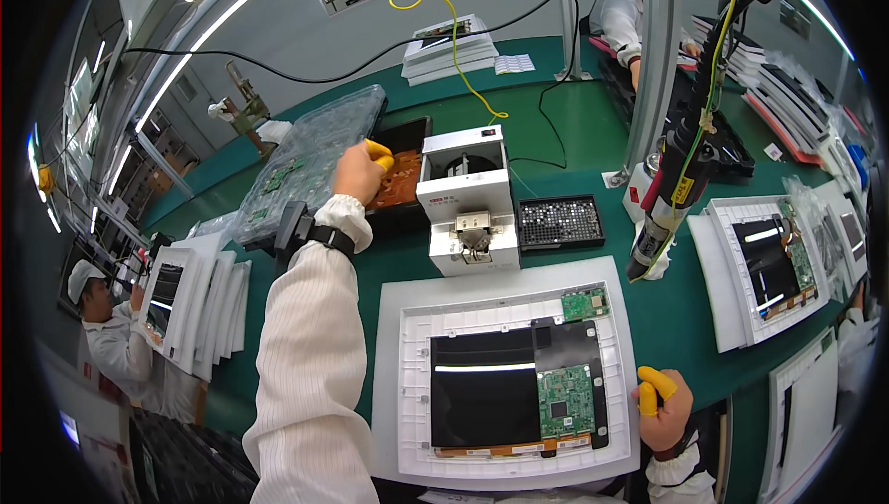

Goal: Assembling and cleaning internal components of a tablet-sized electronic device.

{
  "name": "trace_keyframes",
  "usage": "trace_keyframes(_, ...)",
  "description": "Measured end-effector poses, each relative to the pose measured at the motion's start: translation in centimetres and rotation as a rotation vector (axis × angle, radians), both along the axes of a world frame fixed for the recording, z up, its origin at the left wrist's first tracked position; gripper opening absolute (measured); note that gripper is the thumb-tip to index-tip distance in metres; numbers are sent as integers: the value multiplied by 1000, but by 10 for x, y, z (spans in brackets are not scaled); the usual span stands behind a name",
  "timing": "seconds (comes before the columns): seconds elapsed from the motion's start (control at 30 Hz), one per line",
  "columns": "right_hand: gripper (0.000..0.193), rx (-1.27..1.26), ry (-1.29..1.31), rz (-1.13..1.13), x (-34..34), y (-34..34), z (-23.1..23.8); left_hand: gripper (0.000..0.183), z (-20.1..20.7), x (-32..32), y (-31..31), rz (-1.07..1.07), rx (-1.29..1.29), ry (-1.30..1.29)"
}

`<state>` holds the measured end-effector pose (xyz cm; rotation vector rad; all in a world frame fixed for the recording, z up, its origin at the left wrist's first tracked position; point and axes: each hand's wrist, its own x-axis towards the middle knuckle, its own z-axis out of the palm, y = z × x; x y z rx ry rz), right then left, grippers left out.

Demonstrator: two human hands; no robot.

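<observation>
My left hand (364,171), with yellow finger cots, reaches over a black box (407,136) of orange-brown flex cables (400,178). Its fingers are bent together at the cables; whether one is between them is hidden. My right hand (665,414), also in yellow finger cots, rests curled beside the right edge of a white foam sheet (389,365), with nothing visible in its fingers. On that foam lies a white frame (414,393) holding a black display panel (482,411), a green circuit board (566,401) and a smaller green board (583,304).
Beyond the frame stand a white dispenser machine (468,198) and a black tray of small parts (560,222). A black electric screwdriver (681,166) hangs at right. Plastic trays (315,157) lie left; another panel assembly (773,263) lies right. Co-workers (120,328) sit nearby.
</observation>
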<state>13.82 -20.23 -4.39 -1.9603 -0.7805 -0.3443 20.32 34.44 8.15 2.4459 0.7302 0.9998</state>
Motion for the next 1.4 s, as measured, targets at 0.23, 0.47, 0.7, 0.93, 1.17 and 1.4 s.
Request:
trace_keyframes(0.23, 15, 26, -26, 20, 2, 2, 0, 22, 7, -12, 6, 24, 15, 74)
trace_keyframes(0.47, 17, 44, -36, 60, 2, -3, -3, 20, 51, -53, -41, -293, -775, -422)
trace_keyframes(0.7, 24, 118, 14, 98, 4, -4, 14, 17, 64, -113, -173, -684, -1132, -460)
trace_keyframes(0.93, 70, 258, 305, 460, -3, 46, 90, 19, 36, -150, -266, -813, -1346, -362)
trace_keyframes(1.17, 33, 401, 755, 472, -13, 49, 89, 20, 10, -161, -295, -806, -1440, -329)
trace_keyframes(1.4, 26, 531, 868, 404, -14, 25, 76, 54, -7, -170, -326, -621, -569, -241)
